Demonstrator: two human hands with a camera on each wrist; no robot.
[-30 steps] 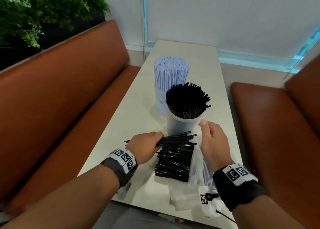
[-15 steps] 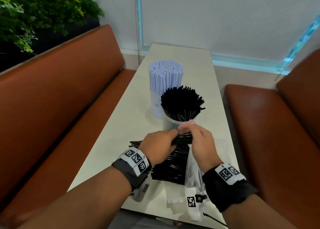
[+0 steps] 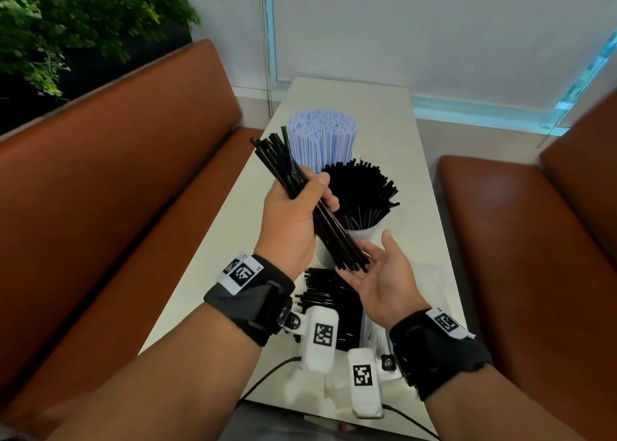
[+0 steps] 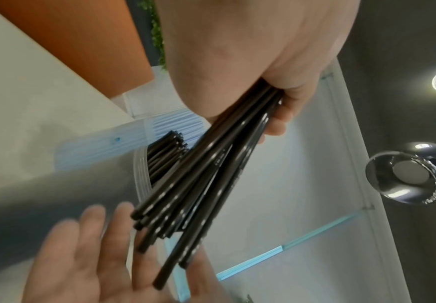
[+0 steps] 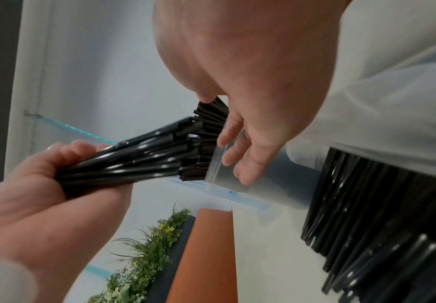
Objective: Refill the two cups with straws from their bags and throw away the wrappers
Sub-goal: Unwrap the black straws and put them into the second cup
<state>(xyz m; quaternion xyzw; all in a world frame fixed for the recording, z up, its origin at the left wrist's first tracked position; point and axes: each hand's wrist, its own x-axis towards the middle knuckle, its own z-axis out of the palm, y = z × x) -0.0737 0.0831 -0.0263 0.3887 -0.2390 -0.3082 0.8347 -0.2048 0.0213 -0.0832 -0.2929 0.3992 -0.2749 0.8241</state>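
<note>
My left hand (image 3: pixel 293 213) grips a bundle of black straws (image 3: pixel 277 160) in the air, tilted with its top toward the far left. The bundle's lower ends rest on the upturned palm of my right hand (image 3: pixel 384 273), whose fingers are straight. Just behind stands a clear cup of black straws (image 3: pixel 360 200), and beyond it a cup of blue-striped white straws (image 3: pixel 322 140). More black straws (image 3: pixel 329 290) lie on the table in a clear bag (image 5: pixel 393 98). The left wrist view shows the bundle (image 4: pixel 211 174) fanning down onto the right fingers (image 4: pixel 87 246).
The narrow pale table (image 3: pixel 410 160) runs away from me between two brown benches (image 3: pixel 117 180), (image 3: pixel 517 240). A wall and window strip close off the far end. Plants (image 3: pixel 66 23) stand behind the left bench.
My left hand has lifted the bundle off the pile and tipped it up. My right hand let go of the straws and now lies open under their lower ends.
</note>
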